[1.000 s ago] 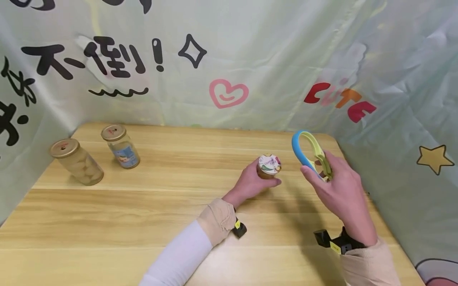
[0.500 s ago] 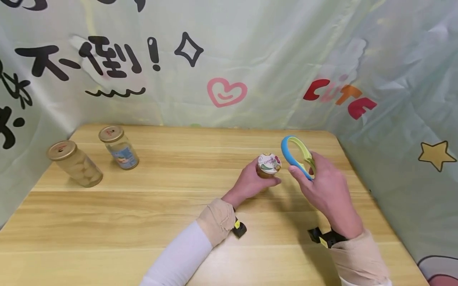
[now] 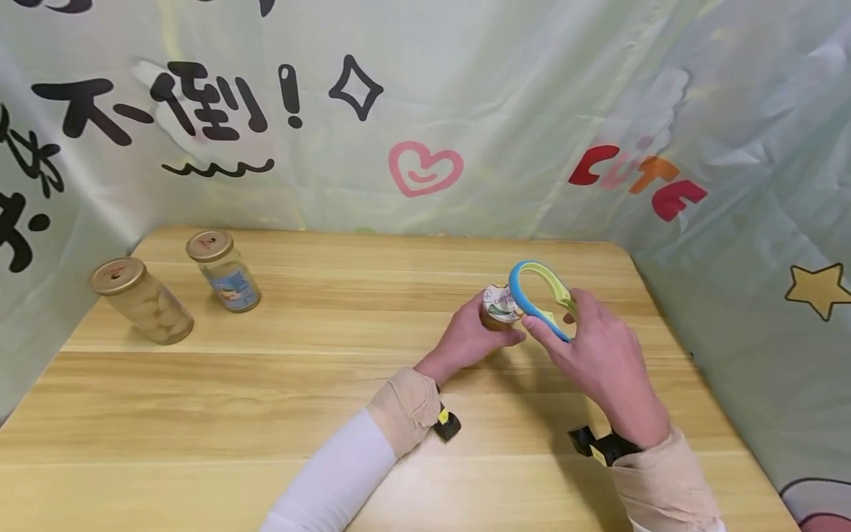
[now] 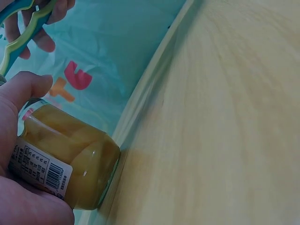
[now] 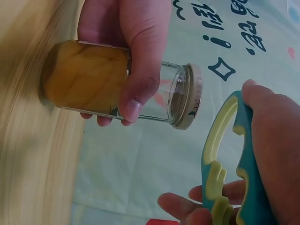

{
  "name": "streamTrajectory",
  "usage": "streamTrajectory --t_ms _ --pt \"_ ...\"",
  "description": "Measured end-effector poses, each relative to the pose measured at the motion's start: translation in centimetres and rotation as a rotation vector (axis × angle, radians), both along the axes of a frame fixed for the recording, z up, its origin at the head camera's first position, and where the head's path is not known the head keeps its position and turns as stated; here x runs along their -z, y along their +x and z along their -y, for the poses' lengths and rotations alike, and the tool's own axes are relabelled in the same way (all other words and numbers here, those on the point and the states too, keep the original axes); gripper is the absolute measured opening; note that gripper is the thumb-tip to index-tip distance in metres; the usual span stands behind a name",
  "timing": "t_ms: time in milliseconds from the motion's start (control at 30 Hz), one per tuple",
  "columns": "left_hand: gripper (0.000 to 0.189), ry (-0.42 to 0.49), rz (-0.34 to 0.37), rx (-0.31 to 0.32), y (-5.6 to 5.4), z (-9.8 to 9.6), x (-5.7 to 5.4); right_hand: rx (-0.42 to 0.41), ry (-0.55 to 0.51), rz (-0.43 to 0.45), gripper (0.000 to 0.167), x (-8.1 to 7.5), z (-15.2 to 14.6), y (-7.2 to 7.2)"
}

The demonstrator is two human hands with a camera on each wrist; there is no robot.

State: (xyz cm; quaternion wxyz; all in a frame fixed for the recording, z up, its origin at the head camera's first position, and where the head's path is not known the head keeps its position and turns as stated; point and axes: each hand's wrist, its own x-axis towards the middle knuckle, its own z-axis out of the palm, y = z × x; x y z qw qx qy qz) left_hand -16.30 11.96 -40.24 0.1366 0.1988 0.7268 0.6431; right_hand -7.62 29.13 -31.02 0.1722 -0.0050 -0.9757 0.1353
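On the table, a glass jar of yellow fruit (image 5: 89, 77) with a printed white lid (image 3: 500, 303) stands upright. My left hand (image 3: 468, 336) grips it, the thumb and fingers wrapped round the glass below the lid. A barcode label (image 4: 41, 168) shows on its side in the left wrist view. My right hand (image 3: 601, 355) holds a blue and yellow-green loop-shaped jar opener (image 5: 225, 140), its inner edge notched. In the head view the loop overlaps the lid's right side; the right wrist view shows a gap between opener and lid.
Two more glass jars with gold lids stand at the table's left: a jar of pale pieces (image 3: 149, 307) and a jar with a blue label (image 3: 226, 273). A printed cloth (image 3: 505, 89) hangs behind and beside the wooden table (image 3: 266, 414).
My right hand has moved left and slightly down with the jar opener, bringing the loop to the jar's lid in the head view. The left hand keeps holding the jar in place.
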Motion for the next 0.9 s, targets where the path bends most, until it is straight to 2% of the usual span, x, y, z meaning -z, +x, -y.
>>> streamTrajectory --t_ms 133,333,467,733,900 --pt "0.058 0.011 -0.013 0.007 0.0 -0.1 0.2 -0.014 0.042 0.020 0.078 0.2 0.3 0.1" --pt "0.069 -0.022 -0.062 -0.009 -0.1 -0.1 0.3 -0.018 0.112 0.096 0.093 0.2 0.9 0.3" --pt "0.072 -0.039 -0.083 -0.025 -0.1 -0.1 0.3 -0.014 0.138 0.121 0.098 0.4 1.3 0.2" --pt "0.072 -0.062 -0.096 -0.040 -0.1 0.1 0.5 -0.060 0.200 -0.045 0.093 1.3 1.9 0.1" --pt "0.071 -0.037 -0.099 -0.020 -0.4 0.0 0.5 -0.070 0.223 -0.085 0.091 1.4 2.1 0.0"
